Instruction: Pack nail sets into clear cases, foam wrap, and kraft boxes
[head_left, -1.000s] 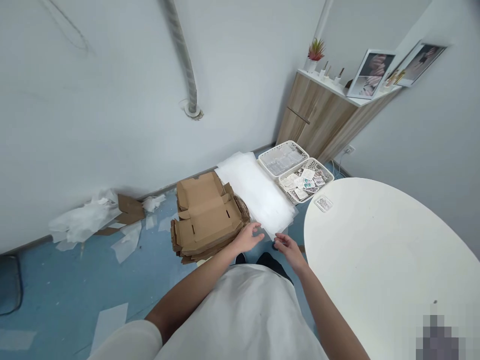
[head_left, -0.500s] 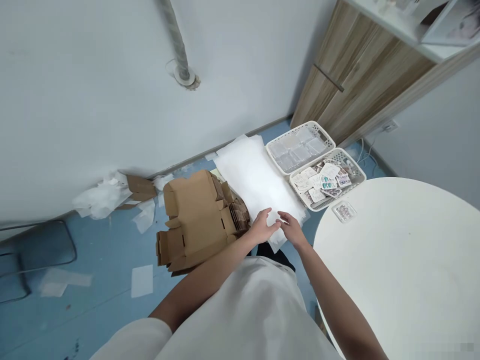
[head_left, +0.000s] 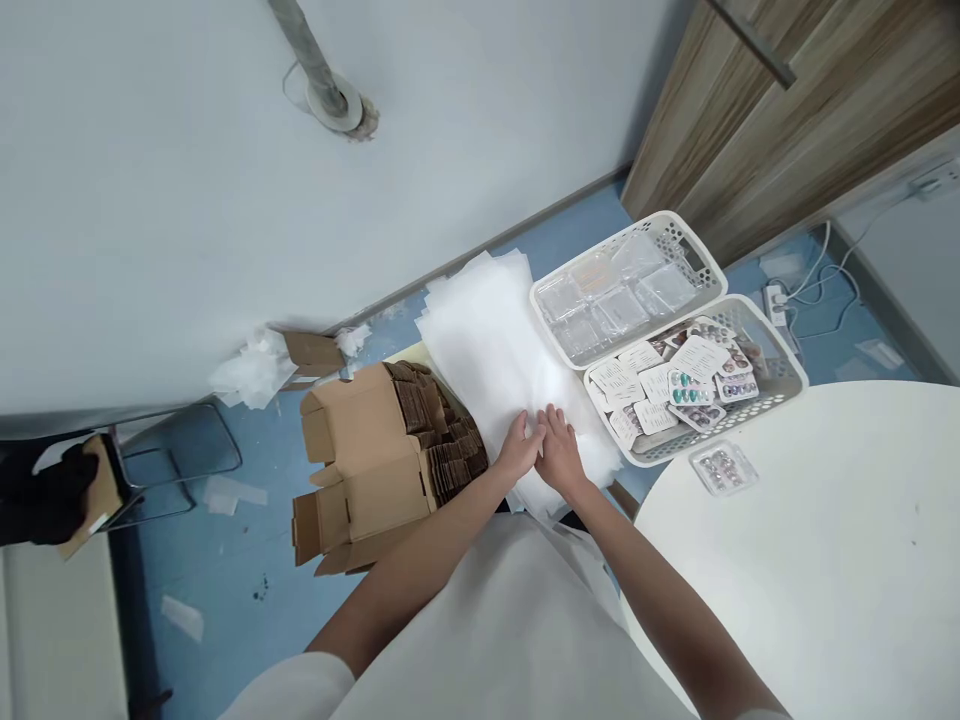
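A stack of white foam sheets point(head_left: 491, 340) lies on the blue floor in front of me. My left hand point(head_left: 519, 446) and my right hand point(head_left: 558, 450) rest side by side on its near end, fingers stretched flat on the top sheet and touching each other. Left of the sheets is a pile of flattened brown cardboard boxes point(head_left: 375, 460). Right of the sheets stand two white baskets: the far basket point(head_left: 697, 258) holds clear plastic cases, the near basket point(head_left: 787, 365) holds small printed packets.
A round white table point(head_left: 825, 560) fills the lower right, with a small clear case point(head_left: 724, 468) at its edge. A wooden cabinet point(head_left: 795, 120) stands at the back right, cables beside it. Foam and cardboard scraps point(head_left: 255, 365) lie by the wall. A dark chair frame point(head_left: 172, 470) is at left.
My head has tilted down and closer. Both hands moved forward onto the foam sheets and came together, from hovering apart at the stack's near edge.
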